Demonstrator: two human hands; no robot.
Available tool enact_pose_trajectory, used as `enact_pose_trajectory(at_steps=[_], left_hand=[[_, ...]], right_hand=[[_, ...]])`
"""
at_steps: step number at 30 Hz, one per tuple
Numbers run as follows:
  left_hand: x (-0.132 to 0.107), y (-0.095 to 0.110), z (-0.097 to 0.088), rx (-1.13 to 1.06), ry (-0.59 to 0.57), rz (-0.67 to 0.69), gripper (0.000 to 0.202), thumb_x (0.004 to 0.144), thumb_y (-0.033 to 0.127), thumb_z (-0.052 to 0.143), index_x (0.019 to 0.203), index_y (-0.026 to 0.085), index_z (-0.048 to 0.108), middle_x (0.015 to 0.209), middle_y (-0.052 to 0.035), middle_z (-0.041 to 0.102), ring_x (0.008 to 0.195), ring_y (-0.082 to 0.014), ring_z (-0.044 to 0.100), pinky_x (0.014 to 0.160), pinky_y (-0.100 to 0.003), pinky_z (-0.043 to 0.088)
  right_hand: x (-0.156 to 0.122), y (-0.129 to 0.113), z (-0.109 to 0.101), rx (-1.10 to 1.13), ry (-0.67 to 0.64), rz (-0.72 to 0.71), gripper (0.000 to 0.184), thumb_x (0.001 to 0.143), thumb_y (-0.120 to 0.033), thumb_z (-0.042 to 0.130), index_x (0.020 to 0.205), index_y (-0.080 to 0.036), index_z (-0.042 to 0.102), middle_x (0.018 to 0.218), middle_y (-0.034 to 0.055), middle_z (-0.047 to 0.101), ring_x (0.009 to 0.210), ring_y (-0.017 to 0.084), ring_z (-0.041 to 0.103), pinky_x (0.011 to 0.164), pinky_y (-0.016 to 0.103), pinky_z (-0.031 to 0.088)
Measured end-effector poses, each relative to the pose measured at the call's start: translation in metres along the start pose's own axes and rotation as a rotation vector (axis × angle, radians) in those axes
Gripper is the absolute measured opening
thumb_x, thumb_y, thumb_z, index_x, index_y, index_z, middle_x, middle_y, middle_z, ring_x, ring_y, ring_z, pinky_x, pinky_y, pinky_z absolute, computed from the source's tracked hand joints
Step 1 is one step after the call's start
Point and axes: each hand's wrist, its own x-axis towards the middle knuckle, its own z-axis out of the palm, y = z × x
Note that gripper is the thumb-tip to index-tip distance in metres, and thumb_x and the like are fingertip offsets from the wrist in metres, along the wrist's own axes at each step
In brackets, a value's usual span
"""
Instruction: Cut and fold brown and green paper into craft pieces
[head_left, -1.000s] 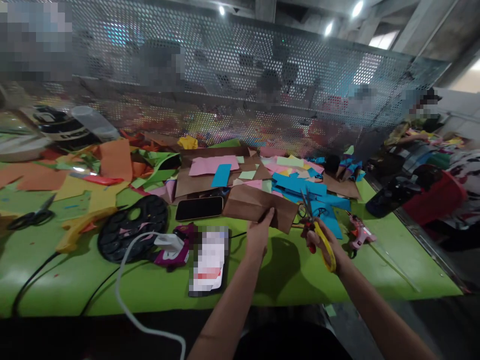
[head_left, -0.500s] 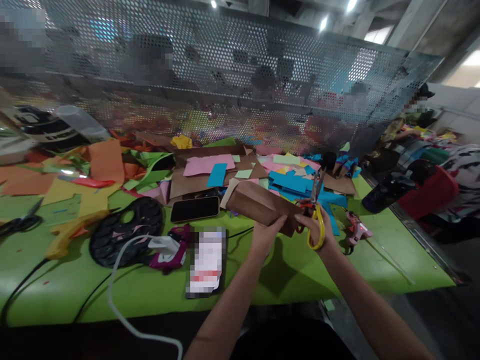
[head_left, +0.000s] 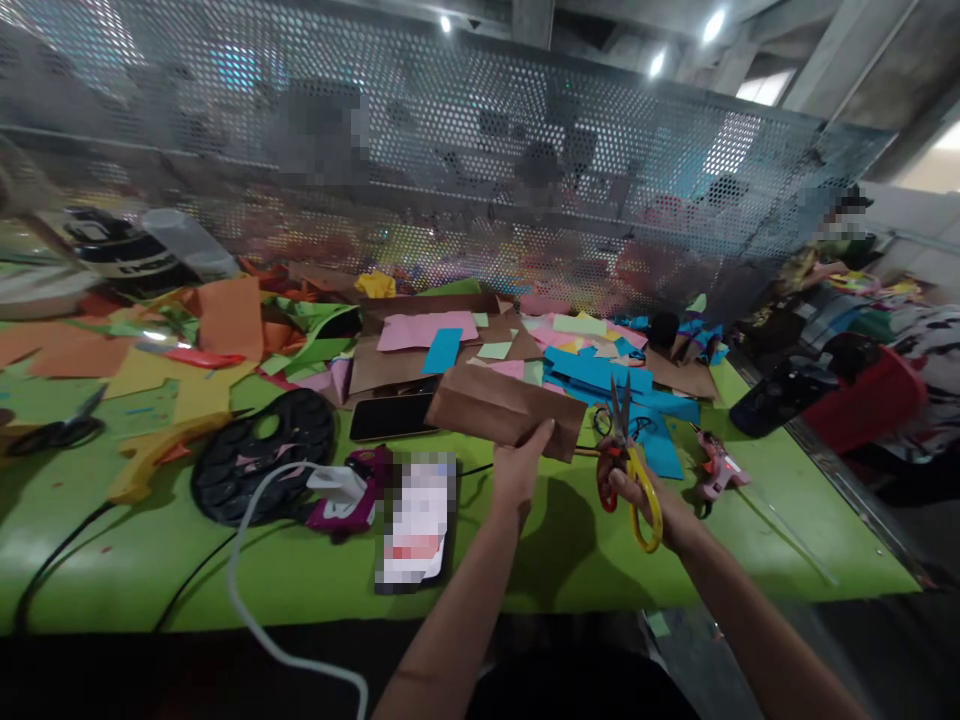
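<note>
A folded piece of brown paper (head_left: pixel 495 405) is held above the green table by my left hand (head_left: pixel 521 465), thumb on top and fingers hidden beneath. To its right, my right hand (head_left: pixel 656 500) is closed on scissors (head_left: pixel 626 460) with one yellow and one red handle. Their blades point up and away, slightly parted and apart from the paper. Behind the scissors lie blue paper pieces (head_left: pixel 596 370). Close to my left hand are a phone with a lit screen (head_left: pixel 416 515) and a dark phone (head_left: pixel 394 417).
A pink glue gun (head_left: pixel 721 465) lies on the right, a yellow glue gun (head_left: pixel 150 465) on the left. Between them are a black palette (head_left: pixel 217 480) and a white cable (head_left: pixel 240 600). Paper scraps line a perforated metal screen (head_left: pixel 450 130). A dark bottle (head_left: pixel 780 395) stands at right.
My right hand has drawn away from the paper and lowered with the scissors. The brown paper now lies flatter in my left hand and has shifted slightly left.
</note>
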Motion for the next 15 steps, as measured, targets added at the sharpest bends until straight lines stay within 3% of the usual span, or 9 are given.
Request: enact_pose_trajectory(at_steps=[5,15], left_hand=[[-0.005,0.005,0.001,-0.035,-0.024,-0.021,0.042,0.059,0.028,0.083,0.097,0.013,0.074,0.104,-0.0114,0.075,0.099,-0.0249,0.069,0.092,-0.034,0.052],[-0.005,0.007,0.0,-0.057,-0.074,-0.032,0.04,0.058,0.029,0.083,0.093,0.012,0.074,0.099,-0.0103,0.076,0.095,-0.0245,0.07,0.091,-0.034,0.053]], right_hand=[[-0.003,0.007,0.003,-0.061,-0.082,0.006,0.047,0.085,-0.057,0.058,0.117,-0.024,0.047,0.086,0.0008,0.046,0.071,0.015,0.048,0.06,0.028,0.046],[0.002,0.015,0.014,-0.174,0.006,-0.04,0.048,0.082,-0.055,0.062,0.117,-0.023,0.054,0.083,0.0009,0.049,0.066,0.014,0.045,0.055,0.025,0.042]])
